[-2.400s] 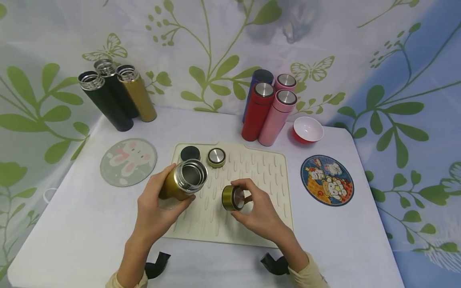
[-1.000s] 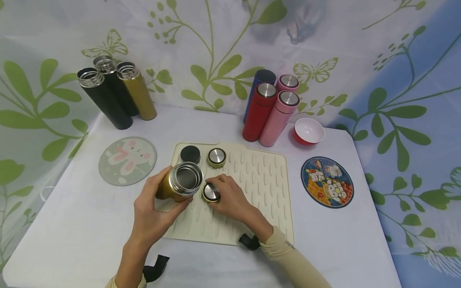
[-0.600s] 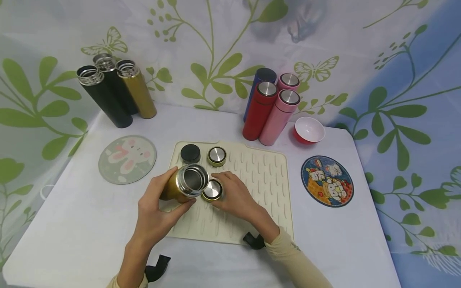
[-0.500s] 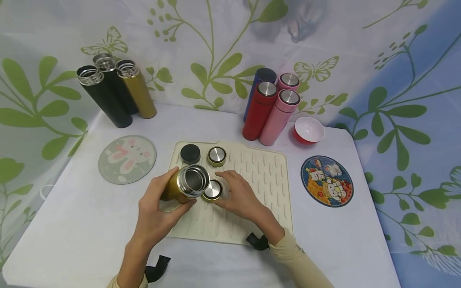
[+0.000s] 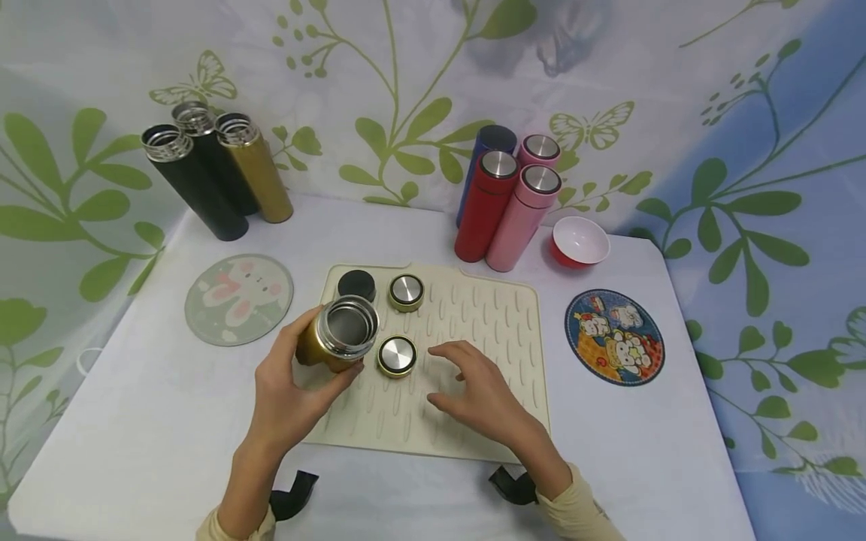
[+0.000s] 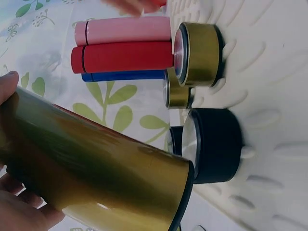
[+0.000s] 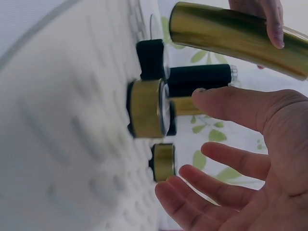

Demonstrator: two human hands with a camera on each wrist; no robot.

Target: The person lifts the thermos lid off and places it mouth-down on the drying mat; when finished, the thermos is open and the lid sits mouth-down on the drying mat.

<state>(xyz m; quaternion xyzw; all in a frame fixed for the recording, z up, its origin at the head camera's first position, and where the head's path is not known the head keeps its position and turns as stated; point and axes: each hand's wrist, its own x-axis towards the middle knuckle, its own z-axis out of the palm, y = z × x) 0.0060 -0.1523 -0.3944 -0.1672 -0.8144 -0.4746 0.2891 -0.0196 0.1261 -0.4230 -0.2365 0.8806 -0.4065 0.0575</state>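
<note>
My left hand grips an uncapped gold thermos bottle, tilted and held above the cream ribbed mat. Its steel mouth faces up toward the head camera. On the mat, just right of the bottle, sits a gold lid with its steel top up. My right hand hovers to the right of that lid, fingers spread and holding nothing. A second gold lid and a black lid stand toward the mat's back edge. In the left wrist view another black lid shows near the bottle's base.
Two black bottles and a gold one, all uncapped, stand back left. Capped red, pink and blue bottles stand back right, beside a red-and-white bowl. Round mats lie left and right.
My right hand carried the gold lid leftward, set it on the mat beside the bottle, let go and drew back right. The left hand keeps its grip on the bottle, shifting slightly.
</note>
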